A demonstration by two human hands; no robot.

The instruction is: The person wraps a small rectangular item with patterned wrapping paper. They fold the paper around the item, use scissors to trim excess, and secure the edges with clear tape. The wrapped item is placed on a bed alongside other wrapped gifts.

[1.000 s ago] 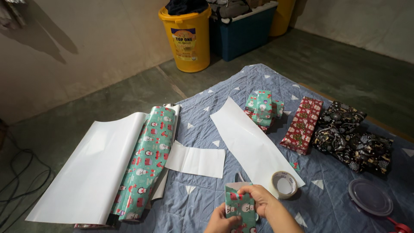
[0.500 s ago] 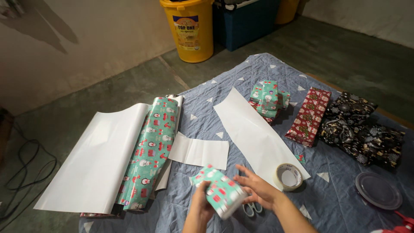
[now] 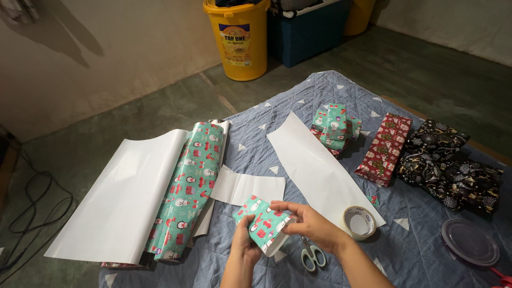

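Note:
A small box wrapped in teal festive paper (image 3: 261, 224) is held tilted above the blue quilt (image 3: 314, 90). My left hand (image 3: 242, 242) grips its near left side. My right hand (image 3: 306, 221) holds its right end, fingers over the open paper flap. Just below my right hand, scissors with pale green handles (image 3: 312, 257) lie on the quilt. A roll of clear tape (image 3: 359, 222) rests to the right, on the corner of a long white paper strip (image 3: 314, 168).
A partly unrolled teal wrapping roll (image 3: 189, 184) with its white sheet (image 3: 122, 197) lies left. A small white paper piece (image 3: 248, 188), a stack of teal parcels (image 3: 333, 125), a red parcel (image 3: 385, 149), black parcels (image 3: 448, 168) and a round lid (image 3: 469, 241) lie around. A yellow bucket (image 3: 240, 40) stands behind.
The box went from upright and close to me to tilted on its side, turned between both hands. The scissors, hidden earlier, now show on the quilt.

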